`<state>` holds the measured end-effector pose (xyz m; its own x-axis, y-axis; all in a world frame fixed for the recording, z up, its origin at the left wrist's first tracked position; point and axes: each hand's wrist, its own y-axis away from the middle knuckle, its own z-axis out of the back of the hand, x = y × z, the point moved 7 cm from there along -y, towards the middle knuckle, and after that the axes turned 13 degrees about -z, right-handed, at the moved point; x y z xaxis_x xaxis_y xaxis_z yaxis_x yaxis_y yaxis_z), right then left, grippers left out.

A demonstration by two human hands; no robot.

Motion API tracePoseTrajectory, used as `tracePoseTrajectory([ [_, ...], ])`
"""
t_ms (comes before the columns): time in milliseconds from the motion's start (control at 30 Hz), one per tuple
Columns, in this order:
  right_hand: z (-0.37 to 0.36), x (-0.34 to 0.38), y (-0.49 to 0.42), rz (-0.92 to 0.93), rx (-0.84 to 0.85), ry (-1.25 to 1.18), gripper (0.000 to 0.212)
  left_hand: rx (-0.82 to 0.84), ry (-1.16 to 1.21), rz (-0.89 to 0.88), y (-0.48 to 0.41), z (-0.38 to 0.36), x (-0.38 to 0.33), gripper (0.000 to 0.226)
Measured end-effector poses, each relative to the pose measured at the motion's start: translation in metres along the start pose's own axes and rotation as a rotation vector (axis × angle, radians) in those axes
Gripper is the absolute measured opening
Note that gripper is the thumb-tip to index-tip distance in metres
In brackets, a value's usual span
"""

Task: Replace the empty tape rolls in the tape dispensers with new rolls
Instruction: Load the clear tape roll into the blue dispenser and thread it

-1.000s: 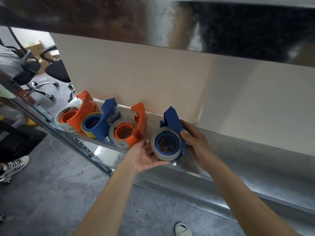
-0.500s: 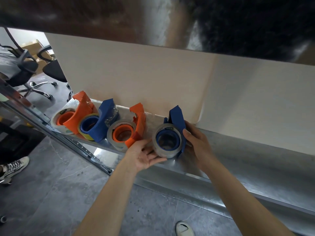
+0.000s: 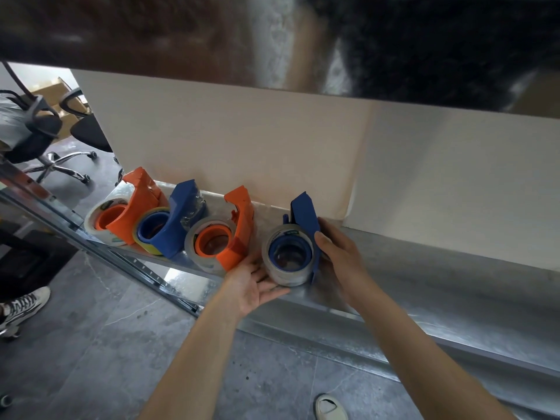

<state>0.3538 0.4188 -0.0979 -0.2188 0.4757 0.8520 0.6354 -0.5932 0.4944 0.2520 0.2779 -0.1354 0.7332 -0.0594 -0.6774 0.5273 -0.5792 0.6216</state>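
While my right hand (image 3: 339,256) clasps the blue plastic tape dispenser (image 3: 304,218), cutter upward, my spread left hand (image 3: 257,286) touches its clear tape roll (image 3: 288,275).

right hand (image 3: 341,256): fingers partly behind blue dispenser (image 3: 304,216) | shoe (image 3: 330,408): cut by bottom edge

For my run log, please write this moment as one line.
left hand: open, touching tape roll | right hand: gripping rightmost blue dispenser | place: metal shelf

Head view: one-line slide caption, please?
Left hand touches, right hand grips a blue tape dispenser on a metal shelf.
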Motion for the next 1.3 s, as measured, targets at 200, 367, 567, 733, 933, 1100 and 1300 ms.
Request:
tracePoseTrajectory([
  [200,0.0,0.002,-0.002,-0.001,-0.035,-0.001,0.038,0.01,-0.023,-0.055,0.004,-0.002,-0.004,0.02],
  [367,-0.003,0.0,0.0,-0.005,-0.057,-0.014,0.037,0.019,-0.131,-0.089,0.008,0.001,-0.012,0.035],
  [567,-0.007,-0.001,0.005,-0.006,-0.076,0.006,0.041,0.009,-0.392,-0.12,0.011,0.005,-0.025,0.035],
  [733,-0.007,-0.004,0.006,0.013,-0.103,0.061,0.031,-0.046,-0.517,-0.166,0.004,0.007,-0.03,0.037],
  [933,-0.005,-0.007,0.009,0.013,-0.162,0.118,0.032,-0.053,-0.413,-0.132,0.009,0.007,-0.028,0.046],
  [1100,-0.006,-0.007,0.013,0.01,-0.192,0.171,0.031,-0.046,-0.424,-0.175,0.012,0.009,-0.024,0.049],
  [1300,-0.009,-0.004,0.017,0.008,-0.219,0.258,0.033,-0.053,-0.528,-0.202,0.017,0.012,-0.03,0.046],
])
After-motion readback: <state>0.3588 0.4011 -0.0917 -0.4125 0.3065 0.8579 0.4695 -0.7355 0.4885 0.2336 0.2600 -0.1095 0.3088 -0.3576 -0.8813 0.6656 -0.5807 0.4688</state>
